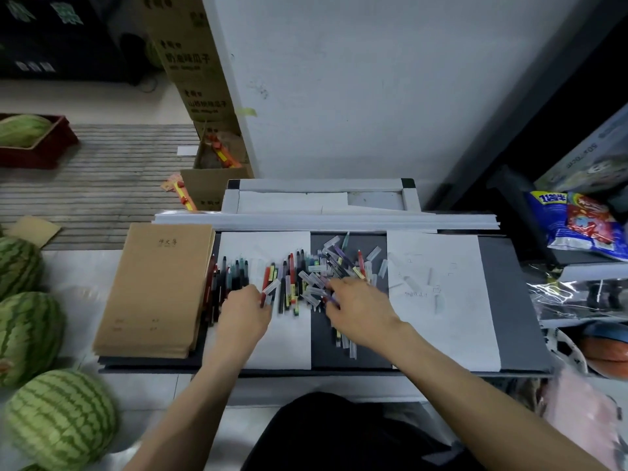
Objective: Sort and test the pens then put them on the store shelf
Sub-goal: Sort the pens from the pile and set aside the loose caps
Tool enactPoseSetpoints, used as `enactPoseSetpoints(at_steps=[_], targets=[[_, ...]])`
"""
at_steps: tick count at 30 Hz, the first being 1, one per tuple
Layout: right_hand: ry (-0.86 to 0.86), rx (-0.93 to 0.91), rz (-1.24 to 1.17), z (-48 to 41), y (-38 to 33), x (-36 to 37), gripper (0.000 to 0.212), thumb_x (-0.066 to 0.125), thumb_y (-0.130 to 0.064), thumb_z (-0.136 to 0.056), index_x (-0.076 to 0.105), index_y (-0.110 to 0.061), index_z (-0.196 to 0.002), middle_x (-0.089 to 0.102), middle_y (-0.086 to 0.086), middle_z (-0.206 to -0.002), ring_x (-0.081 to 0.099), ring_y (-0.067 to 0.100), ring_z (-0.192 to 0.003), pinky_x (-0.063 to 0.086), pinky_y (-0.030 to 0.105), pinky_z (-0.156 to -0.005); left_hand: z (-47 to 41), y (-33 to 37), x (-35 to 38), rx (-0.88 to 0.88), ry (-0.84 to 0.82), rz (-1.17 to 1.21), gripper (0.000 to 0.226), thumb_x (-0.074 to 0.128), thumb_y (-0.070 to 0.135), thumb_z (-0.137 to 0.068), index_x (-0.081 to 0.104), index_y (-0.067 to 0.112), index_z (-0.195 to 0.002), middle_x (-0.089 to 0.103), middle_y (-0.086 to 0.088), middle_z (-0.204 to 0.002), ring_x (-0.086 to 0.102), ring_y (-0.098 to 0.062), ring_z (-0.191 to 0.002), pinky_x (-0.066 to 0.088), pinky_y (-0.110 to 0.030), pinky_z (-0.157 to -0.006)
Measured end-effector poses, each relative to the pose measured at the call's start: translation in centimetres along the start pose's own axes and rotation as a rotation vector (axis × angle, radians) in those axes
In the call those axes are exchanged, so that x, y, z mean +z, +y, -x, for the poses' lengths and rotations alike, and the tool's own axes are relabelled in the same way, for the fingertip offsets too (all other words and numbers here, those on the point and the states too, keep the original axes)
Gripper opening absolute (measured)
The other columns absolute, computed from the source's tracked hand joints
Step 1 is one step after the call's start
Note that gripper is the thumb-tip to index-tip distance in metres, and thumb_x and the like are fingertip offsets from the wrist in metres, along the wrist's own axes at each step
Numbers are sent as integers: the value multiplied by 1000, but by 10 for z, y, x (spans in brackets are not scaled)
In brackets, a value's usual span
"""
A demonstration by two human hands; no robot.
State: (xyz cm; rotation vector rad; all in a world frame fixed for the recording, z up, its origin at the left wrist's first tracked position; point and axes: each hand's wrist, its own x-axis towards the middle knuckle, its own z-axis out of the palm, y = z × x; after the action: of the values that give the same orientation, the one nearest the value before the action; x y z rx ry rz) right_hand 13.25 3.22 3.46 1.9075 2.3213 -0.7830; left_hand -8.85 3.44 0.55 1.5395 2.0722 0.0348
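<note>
Fingers of the left hand (pixel 243 314) curl down onto the near edge of the pens (pixel 306 277), with their tips at a red pen (pixel 266 291) that wears a clear cap; whether they pinch it or only touch it cannot be told. The right hand (pixel 360 311) lies just to the right of the left one, knuckles up and fingers bent into the thick of the heap, and its grasp cannot be made out either. The pens lie in a loose band across the middle of the dark grey worktop (pixel 346 351), partly on a white sheet (pixel 265 338) under the left hand and partly on the bare grey strip beside it. At the band's left end a row of dark pens (pixel 231 277) lies roughly side by side, close against a stack of brown notebooks (pixel 153 290). Clear caps (pixel 314 288) are strewn among the mixed colours in the middle, and a few pens (pixel 345 339) lie apart near the front, below the right wrist. A second white sheet (pixel 441 300) sits further right with faint marks on it. Striped watermelons (pixel 61 419) rest on the floor to the left, and bright snack bags (pixel 577 226) sit on a shelf to the right.
</note>
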Motion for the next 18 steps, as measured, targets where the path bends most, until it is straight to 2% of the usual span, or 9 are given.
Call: enactPoseSetpoints(at_steps=[2, 4, 7, 9, 11, 13, 15, 18], targets=[[-22, -18, 0, -5, -5, 1, 16, 47, -26, -96, 56, -15, -104, 64, 4, -106, 62, 27, -96, 52, 37, -72, 0, 1, 1, -29, -15, 12, 18, 69, 24, -96, 65, 7, -95, 67, -6, -78, 66, -24, -68, 62, -44, -67], [-41, -35, -13, -11, -11, 3, 12, 48, -25, -96, 54, -15, -99, 62, 3, -104, 61, 27, -94, 47, 35, -69, -1, 0, 3, -51, -23, 18, 21, 71, 26, -96, 65, 6, -91, 67, -6, -76, 64, -23, -67, 58, -39, -61], [-64, -58, -47, -17, -21, 7, 17, 48, -26, -97, 57, -13, -103, 63, 5, -105, 60, 27, -93, 50, 37, -70, -3, -1, 6, -81, -42, 41, 32, 76, 32, -92, 61, 10, -74, 63, -4, -67, 57, -17, -57, 38, -27, -46], [-79, -67, -48, -21, -28, 11, 20, 48, -27, -97, 59, -12, -107, 64, 7, -106, 60, 28, -95, 54, 39, -73, -6, -2, 8, -96, -52, 57, 31, 79, 34, -89, 64, 11, -74, 65, -4, -67, 60, -17, -56, 35, -25, -45], [-87, -70, -49, -25, -33, 15, 21, 48, -27, -97, 59, -12, -106, 63, 7, -103, 60, 29, -94, 54, 39, -72, -9, -4, 9, -99, -45, 73, 31, 80, 34, -88, 66, 11, -73, 67, -5, -66, 62, -18, -56, 38, -25, -45], [-84, -50, -61, -28, -37, 20, 17, 47, -29, -98, 55, -13, -96, 60, 5, -94, 59, 28, -87, 52, 38, -68, -11, -8, 8, -94, -48, 58, 32, 80, 34, -88, 68, 10, -71, 67, -5, -66, 63, -19, -57, 46, -29, -47], [-92, -9, -77, -29, -41, 25, 21, 47, -29, -99, 55, -11, -95, 62, 7, -92, 62, 29, -82, 54, 38, -67, -11, -11, 6, -98, -87, 36, 29, 81, 34, -88, 70, 11, -73, 69, -5, -68, 67, -21, -61, 56, -33, -54], [-107, 65, -95, -30, -45, 33, 26, 48, -29, -100, 61, -7, -99, 67, 12, -93, 66, 31, -83, 59, 43, -72, -13, -15, 5, -88, -163, 28, 28, 86, 32, -83, 73, 7, -80, 72, -6, -73, 72, -21, -67, 63, -36, -64]])
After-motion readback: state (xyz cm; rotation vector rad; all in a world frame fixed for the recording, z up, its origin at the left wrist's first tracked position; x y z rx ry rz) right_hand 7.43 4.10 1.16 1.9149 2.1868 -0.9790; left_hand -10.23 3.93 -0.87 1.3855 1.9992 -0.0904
